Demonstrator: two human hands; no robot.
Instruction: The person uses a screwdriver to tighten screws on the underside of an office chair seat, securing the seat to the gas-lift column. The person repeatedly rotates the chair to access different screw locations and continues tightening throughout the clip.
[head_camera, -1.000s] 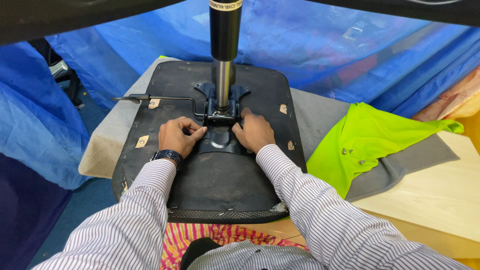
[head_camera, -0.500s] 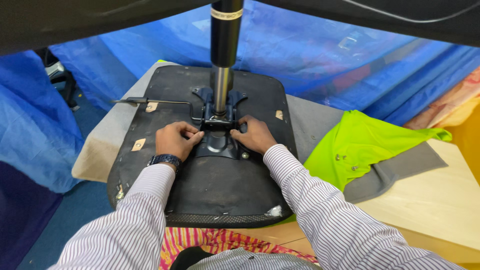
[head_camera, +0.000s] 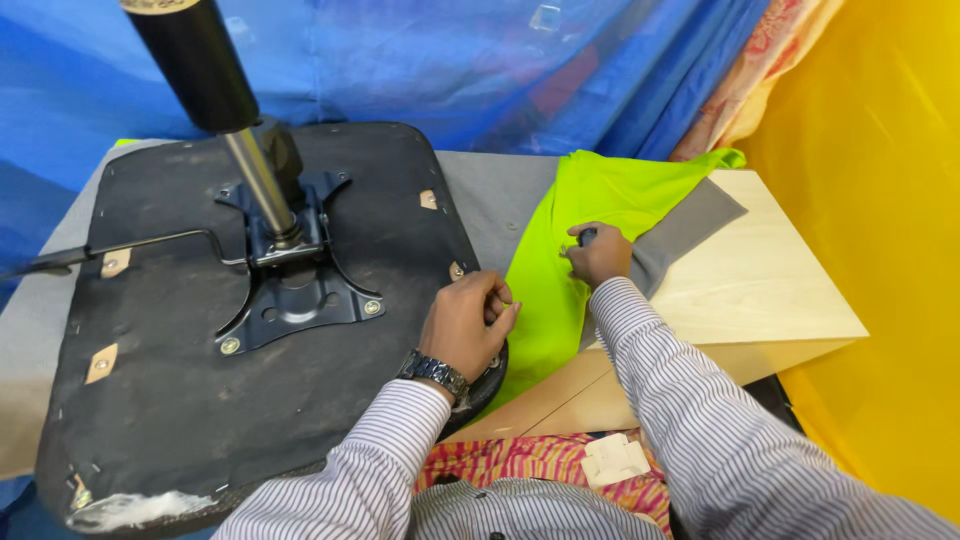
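Note:
An upturned black chair seat (head_camera: 190, 400) lies on the table, with a dark metal mounting plate (head_camera: 295, 290) bolted to its underside. A black and silver gas column (head_camera: 215, 90) rises from the plate. My left hand (head_camera: 468, 325), with a wristwatch, rests on the seat's right edge; its fingers are curled together and nothing shows in them. Over a bright green cloth (head_camera: 590, 200), my right hand (head_camera: 600, 256) is closed on a small dark-handled tool (head_camera: 585, 237).
A thin lever (head_camera: 120, 250) runs left from the plate. A grey cloth (head_camera: 690, 220) covers part of the pale wooden table (head_camera: 760, 290). Blue tarpaulin (head_camera: 480, 70) hangs behind, and yellow sheeting (head_camera: 880, 200) on the right. A white scrap (head_camera: 612, 460) lies in my lap.
Both hands have left the mounting plate. The right hand has moved right onto the green cloth and closed on a tool, the left hand to the seat's right edge. The view has swung right.

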